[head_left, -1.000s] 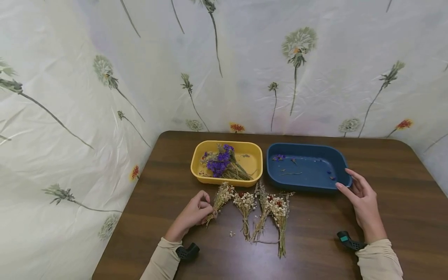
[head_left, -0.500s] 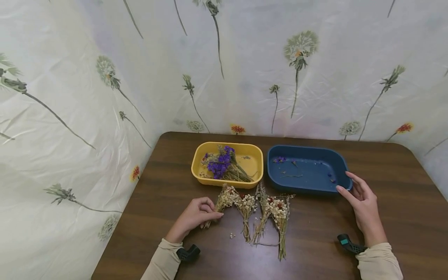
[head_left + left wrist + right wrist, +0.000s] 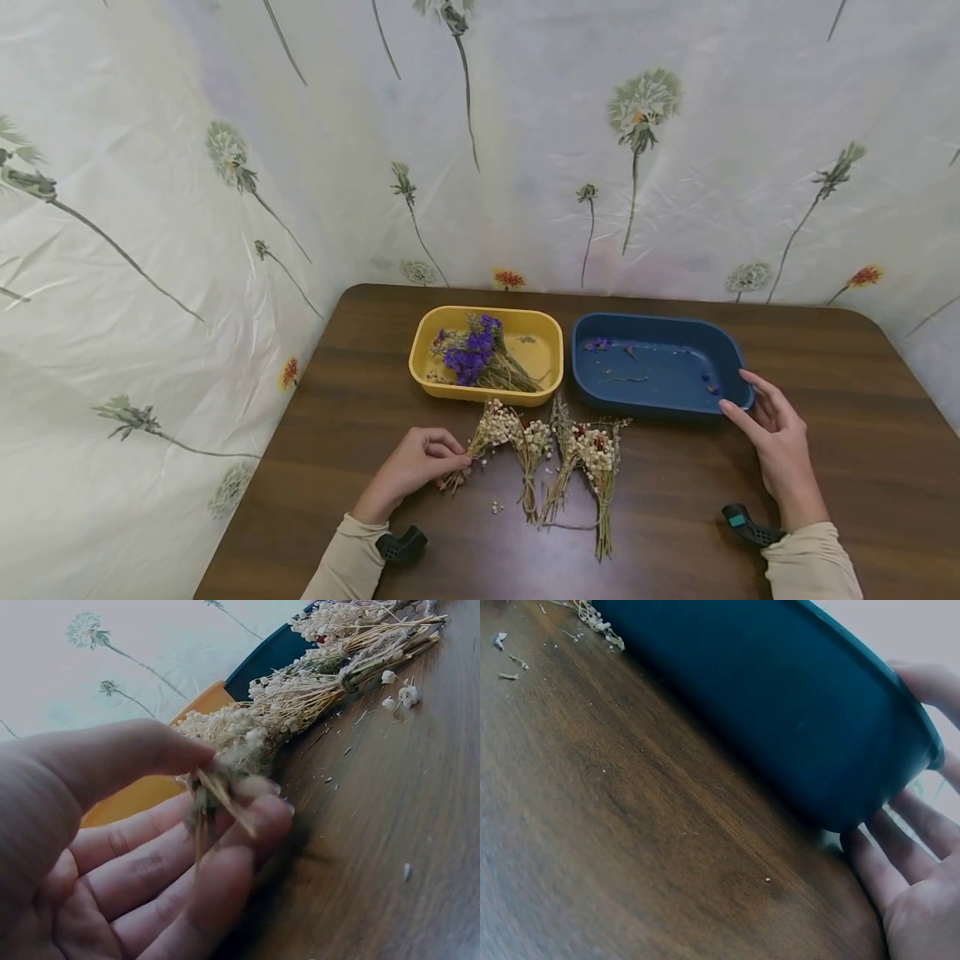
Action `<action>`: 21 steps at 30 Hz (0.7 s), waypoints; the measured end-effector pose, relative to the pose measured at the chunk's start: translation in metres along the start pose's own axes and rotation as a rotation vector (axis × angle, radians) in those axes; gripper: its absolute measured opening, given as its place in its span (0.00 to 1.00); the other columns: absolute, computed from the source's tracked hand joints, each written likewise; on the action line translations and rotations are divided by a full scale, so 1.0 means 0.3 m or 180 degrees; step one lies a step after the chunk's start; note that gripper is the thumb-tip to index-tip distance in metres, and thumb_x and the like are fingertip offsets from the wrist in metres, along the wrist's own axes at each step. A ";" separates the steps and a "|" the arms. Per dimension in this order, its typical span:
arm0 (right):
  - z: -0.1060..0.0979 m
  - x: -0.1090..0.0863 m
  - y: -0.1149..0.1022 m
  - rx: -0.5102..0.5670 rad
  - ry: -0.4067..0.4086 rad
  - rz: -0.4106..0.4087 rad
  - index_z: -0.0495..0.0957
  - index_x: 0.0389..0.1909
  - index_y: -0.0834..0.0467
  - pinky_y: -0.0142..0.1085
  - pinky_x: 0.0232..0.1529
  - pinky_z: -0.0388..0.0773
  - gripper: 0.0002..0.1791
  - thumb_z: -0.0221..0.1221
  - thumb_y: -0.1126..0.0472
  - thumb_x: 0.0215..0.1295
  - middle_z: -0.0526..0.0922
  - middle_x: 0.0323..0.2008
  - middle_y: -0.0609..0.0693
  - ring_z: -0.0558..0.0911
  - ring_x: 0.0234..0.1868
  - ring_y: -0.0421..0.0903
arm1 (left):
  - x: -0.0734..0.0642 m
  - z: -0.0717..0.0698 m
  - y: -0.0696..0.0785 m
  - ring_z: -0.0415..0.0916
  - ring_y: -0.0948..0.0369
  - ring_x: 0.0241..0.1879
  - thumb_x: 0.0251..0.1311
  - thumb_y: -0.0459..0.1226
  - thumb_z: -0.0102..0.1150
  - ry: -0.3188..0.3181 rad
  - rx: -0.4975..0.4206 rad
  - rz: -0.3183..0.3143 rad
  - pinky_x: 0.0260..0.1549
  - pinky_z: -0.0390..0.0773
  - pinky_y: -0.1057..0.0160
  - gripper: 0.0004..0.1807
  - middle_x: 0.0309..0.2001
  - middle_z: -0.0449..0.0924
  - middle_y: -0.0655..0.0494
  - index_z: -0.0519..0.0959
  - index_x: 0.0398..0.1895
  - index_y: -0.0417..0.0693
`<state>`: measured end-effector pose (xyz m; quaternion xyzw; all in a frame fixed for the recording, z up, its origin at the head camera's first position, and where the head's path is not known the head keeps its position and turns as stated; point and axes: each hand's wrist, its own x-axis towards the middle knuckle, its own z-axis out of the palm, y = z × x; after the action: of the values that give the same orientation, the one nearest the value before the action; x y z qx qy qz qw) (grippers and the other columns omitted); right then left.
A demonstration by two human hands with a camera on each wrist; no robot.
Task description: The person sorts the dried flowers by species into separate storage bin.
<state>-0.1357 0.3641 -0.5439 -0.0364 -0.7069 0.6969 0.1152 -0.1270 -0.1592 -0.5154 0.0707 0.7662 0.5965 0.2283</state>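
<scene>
the leftmost flower bundle [image 3: 492, 427] is pinched low on its stems by the thumb and fingertips of the left hand [image 3: 414, 462]; it is tilted, with its pale heads turned far and right, just on the near side of the yellow tray [image 3: 545, 350]. in the left wrist view the fingers are seen gathered beneath the stems, partly blurred.

the near right corner of the blue tray [image 3: 660, 375] is grasped by the right hand [image 3: 780, 442], with the thumb and forefinger set apart along the rim and the other fingers placed lower, against the tray's outside.

to the right of the held bundle, three more tied bundles [image 3: 602, 475] are laid side by side on the brown table [image 3: 675, 517], their heads pointed far and their stems near. a few loose white buds [image 3: 497, 507] are scattered to their left. purple flowers [image 3: 472, 358] are held in the left part of the yellow tray, and small purple bits [image 3: 598, 343] are strewn in the blue one. the far side is closed off by a flower-printed cloth [image 3: 525, 108].
</scene>
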 end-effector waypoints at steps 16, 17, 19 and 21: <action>-0.001 0.000 -0.006 -0.0115 0.0025 0.0045 0.64 0.78 0.55 0.14 0.65 0.65 0.35 0.61 0.69 0.72 0.62 0.80 0.44 0.60 0.80 0.36 | 0.002 -0.010 -0.008 0.83 0.65 0.25 0.60 0.34 0.74 -0.0199 -0.0107 0.0212 0.28 0.84 0.66 0.11 0.32 0.90 0.45 0.86 0.37 0.32; 0.000 0.000 -0.008 -0.0133 0.0024 0.0048 0.64 0.78 0.55 0.14 0.66 0.64 0.35 0.61 0.69 0.72 0.62 0.80 0.45 0.60 0.80 0.36 | 0.002 -0.011 -0.009 0.83 0.65 0.25 0.60 0.34 0.74 -0.0191 -0.0110 0.0251 0.29 0.84 0.67 0.11 0.32 0.90 0.45 0.86 0.38 0.32; 0.000 0.000 -0.009 -0.0135 0.0027 0.0055 0.64 0.78 0.56 0.14 0.66 0.63 0.35 0.61 0.69 0.72 0.62 0.80 0.45 0.60 0.80 0.36 | 0.001 -0.011 -0.008 0.84 0.66 0.26 0.60 0.34 0.73 -0.0196 -0.0117 0.0352 0.29 0.84 0.67 0.11 0.33 0.90 0.45 0.86 0.38 0.32; 0.001 -0.002 -0.010 -0.0140 0.0028 0.0056 0.64 0.78 0.56 0.14 0.67 0.63 0.35 0.61 0.69 0.72 0.62 0.80 0.45 0.60 0.80 0.37 | 0.000 -0.009 -0.007 0.85 0.66 0.26 0.60 0.34 0.73 -0.0239 -0.0120 0.0434 0.29 0.84 0.67 0.11 0.33 0.89 0.45 0.86 0.38 0.32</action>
<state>-0.1350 0.3635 -0.5411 -0.0482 -0.7212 0.6820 0.1113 -0.1280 -0.1623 -0.5169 0.1407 0.7391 0.6219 0.2171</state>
